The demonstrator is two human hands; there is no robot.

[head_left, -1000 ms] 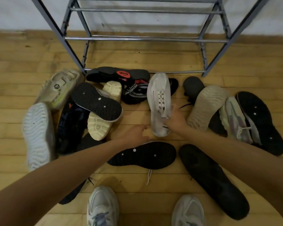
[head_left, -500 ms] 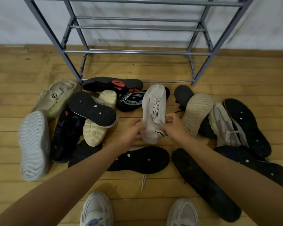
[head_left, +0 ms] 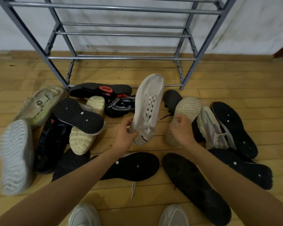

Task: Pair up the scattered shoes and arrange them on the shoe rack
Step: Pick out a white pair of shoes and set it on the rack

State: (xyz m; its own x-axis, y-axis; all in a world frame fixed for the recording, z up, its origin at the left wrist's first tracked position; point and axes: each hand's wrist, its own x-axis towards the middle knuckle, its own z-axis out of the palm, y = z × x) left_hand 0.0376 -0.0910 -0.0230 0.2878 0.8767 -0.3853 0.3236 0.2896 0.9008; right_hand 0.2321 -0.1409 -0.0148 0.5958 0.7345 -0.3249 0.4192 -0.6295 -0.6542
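Between the hands, white shoe: up off the floor, toe pointing away, heel end held by the left hand.
Left hand: fingers and thumb curled round the white shoe's heel.
Right hand: fingers curled over an upturned beige-soled shoe; blurred, grip cannot be told.
Shoe rack: standing beyond both hands.
Black-soled shoe: sole up, under the left forearm.
Wooden floor: scattered shoes either side of both hands.

Head-worn camera looks steeply down, close over the floor, facing the shoe rack.
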